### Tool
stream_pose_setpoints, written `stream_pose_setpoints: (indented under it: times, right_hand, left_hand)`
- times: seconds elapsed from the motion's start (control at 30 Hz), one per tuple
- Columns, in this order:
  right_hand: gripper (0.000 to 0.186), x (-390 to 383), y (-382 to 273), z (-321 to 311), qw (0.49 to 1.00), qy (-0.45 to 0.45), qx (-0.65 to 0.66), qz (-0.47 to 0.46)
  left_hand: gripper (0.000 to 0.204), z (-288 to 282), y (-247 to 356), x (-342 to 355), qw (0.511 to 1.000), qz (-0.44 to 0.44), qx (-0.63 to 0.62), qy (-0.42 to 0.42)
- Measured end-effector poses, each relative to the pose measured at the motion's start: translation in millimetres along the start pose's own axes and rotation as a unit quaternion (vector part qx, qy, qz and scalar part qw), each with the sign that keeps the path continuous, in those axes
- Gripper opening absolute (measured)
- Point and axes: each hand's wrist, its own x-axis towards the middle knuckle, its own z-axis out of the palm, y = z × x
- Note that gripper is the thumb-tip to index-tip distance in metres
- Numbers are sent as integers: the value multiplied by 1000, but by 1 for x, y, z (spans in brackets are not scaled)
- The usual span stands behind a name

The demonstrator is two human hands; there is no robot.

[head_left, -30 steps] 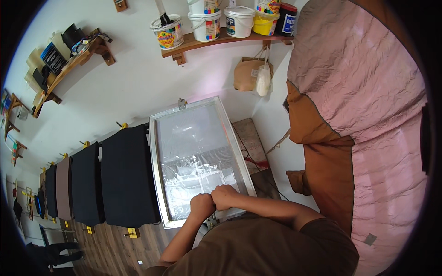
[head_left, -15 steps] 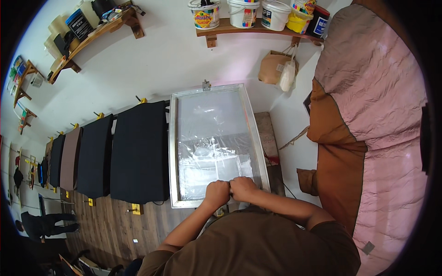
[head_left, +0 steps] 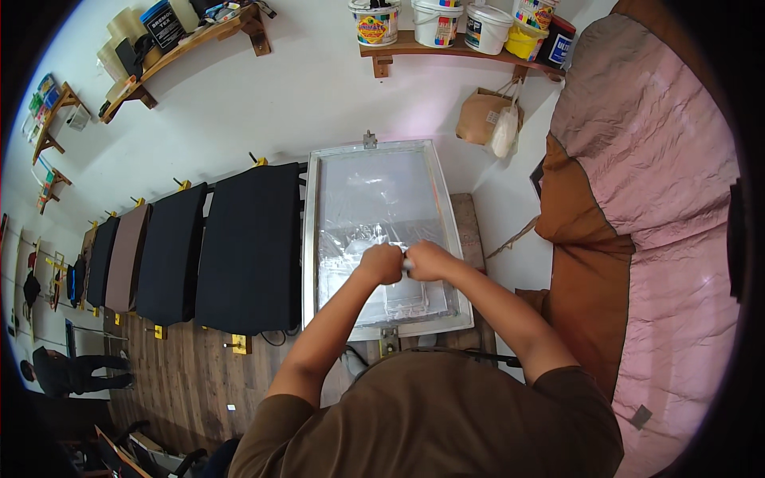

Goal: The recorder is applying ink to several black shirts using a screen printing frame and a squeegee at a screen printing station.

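The location is a workshop of the screen-printing type. Indicators: a rectangular silver-coloured metal frame with a translucent mesh panel (head_left: 378, 195); an adjacent row of broad, flat black boards (head_left: 249, 247) and a flat brown board (head_left: 127, 259), fitted with yellow brackets (head_left: 239, 344); and lidded white plastic tubs (head_left: 488, 30) on a brown wooden wall shelf (head_left: 406, 49).

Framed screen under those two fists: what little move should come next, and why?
Perhaps slide the left hand and right hand together slightly toward the far end of the framed screen. They are side by side over its nearer part, seemingly closed around one pale tool, mostly hidden, while the far part has no hand over it.
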Motion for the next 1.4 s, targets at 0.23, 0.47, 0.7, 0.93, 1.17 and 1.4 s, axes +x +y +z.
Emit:
stream_pose_setpoints:
  times: [0.23, 0.47, 0.7, 0.93, 1.17, 1.4]
  right_hand:
    - [17, 12, 4, 13, 999, 25, -14, 28]
    - [15, 10, 11, 25, 998, 43, -32, 35]
    - [14, -9, -1, 35, 997, 52, -54, 15]
    - [15, -58, -25, 53, 999, -23, -39, -23]
    - [18, -42, -33, 25, 995, -99, -19, 4]
    - [15, 5, -7, 13, 997, 66, -31, 25]
  left_hand:
    - [16, 32, -17, 13, 999, -12, -6, 48]
    - [15, 39, -15, 12, 998, -8, -9, 63]
    - [6, 62, -7, -7, 989, 48, 2, 142]
    - [5, 83, 21, -63, 990, 66, -32, 120]
    - [15, 57, 10, -49, 999, 16, -50, 3]
    - [13, 27, -14, -7, 997, 13, -13, 80]
